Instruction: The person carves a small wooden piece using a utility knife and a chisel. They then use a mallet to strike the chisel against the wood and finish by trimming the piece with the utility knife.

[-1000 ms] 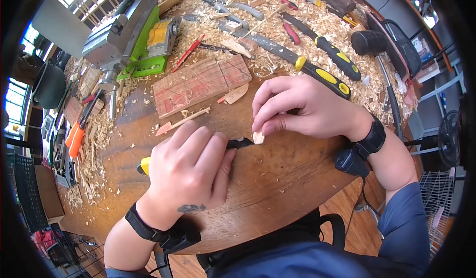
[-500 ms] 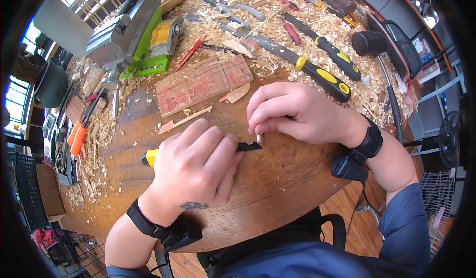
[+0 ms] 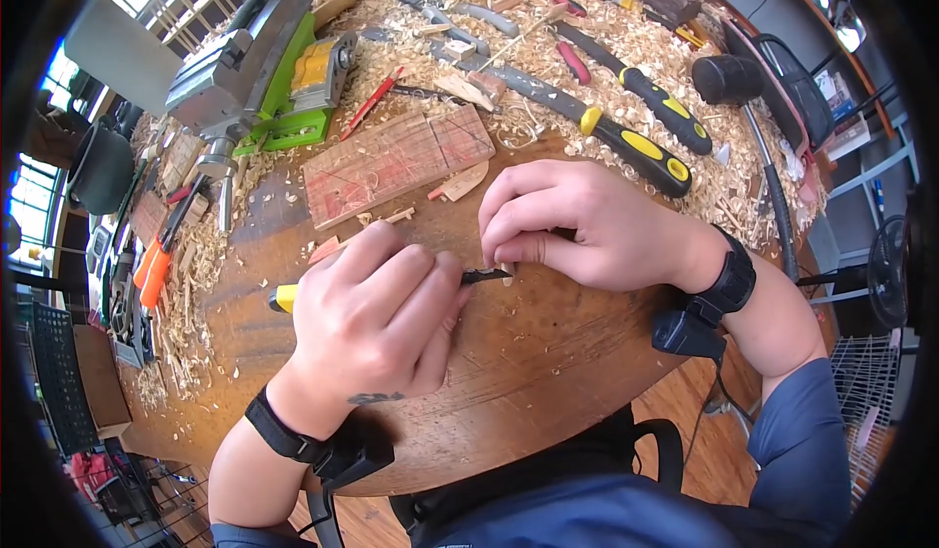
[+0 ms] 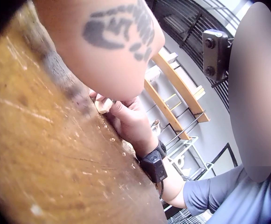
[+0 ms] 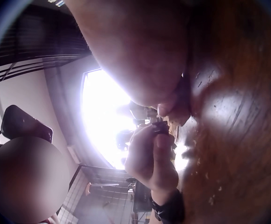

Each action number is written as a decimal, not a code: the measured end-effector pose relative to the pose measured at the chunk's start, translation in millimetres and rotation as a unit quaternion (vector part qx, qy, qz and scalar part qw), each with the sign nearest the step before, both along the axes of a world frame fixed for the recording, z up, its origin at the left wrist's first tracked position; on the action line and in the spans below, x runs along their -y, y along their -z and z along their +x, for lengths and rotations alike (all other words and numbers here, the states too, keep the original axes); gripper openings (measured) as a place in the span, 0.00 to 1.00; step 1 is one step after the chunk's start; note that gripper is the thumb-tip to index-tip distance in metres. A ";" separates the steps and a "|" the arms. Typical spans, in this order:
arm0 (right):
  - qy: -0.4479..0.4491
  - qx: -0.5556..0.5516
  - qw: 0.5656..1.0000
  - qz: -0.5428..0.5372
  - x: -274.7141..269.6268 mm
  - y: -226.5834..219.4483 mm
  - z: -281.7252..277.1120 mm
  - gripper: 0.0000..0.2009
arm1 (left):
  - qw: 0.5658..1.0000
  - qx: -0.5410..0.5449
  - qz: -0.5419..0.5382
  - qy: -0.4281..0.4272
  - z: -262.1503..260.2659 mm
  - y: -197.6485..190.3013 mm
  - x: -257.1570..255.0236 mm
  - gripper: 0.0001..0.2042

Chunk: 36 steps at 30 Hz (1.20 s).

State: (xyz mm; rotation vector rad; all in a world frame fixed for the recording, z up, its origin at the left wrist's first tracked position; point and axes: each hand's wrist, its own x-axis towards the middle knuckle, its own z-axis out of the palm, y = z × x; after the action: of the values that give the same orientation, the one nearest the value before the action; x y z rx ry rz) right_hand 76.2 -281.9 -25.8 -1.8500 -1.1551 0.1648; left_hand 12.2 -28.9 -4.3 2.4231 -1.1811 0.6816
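Note:
My left hand grips a utility knife whose yellow end sticks out behind the fist. Its dark blade points right, toward the other hand. Between thumb and fingertips, my right hand pinches a small piece of wood, mostly hidden by the fingers in the head view. The blade tip overlaps the wood's lower end there. Just beyond the left knuckles lies a thin stick with a reddish pointed head, partly covered by that hand.
A red-marked wooden board and a small pointed wood piece lie beyond the hands. Shavings surround yellow-black handled tools, a red pencil and a black mallet. A vise stands back left, orange-handled pliers below it.
The right hand has shifted slightly left, and the wood piece has turned, showing less of its face. The left hand with the knife moved right, then back left, and now covers more of the stick.

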 end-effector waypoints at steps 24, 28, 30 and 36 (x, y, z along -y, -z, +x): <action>0.011 -0.049 0.999 0.020 2.2 1.1 1.5 0.04 | 1.000 0.026 0.014 -0.009 -2.0 4.5 5.5 0.14; 0.006 -0.046 0.999 0.010 2.5 -0.6 1.9 0.04 | 1.000 0.028 0.012 -0.008 -1.4 5.4 5.9 0.14; 0.008 -0.065 0.998 0.012 2.4 -0.2 1.2 0.04 | 0.998 0.033 0.049 -0.004 -3.7 8.3 6.7 0.11; 0.007 -0.090 0.996 0.003 3.0 -4.5 0.9 0.04 | 0.998 0.022 0.061 0.003 -2.6 7.6 6.0 0.08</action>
State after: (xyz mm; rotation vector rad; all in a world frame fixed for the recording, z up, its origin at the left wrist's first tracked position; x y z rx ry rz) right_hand 77.1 -284.9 -21.3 -1.7977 -1.0164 0.3129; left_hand 9.6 -35.0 -11.9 2.5141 -1.2811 0.6819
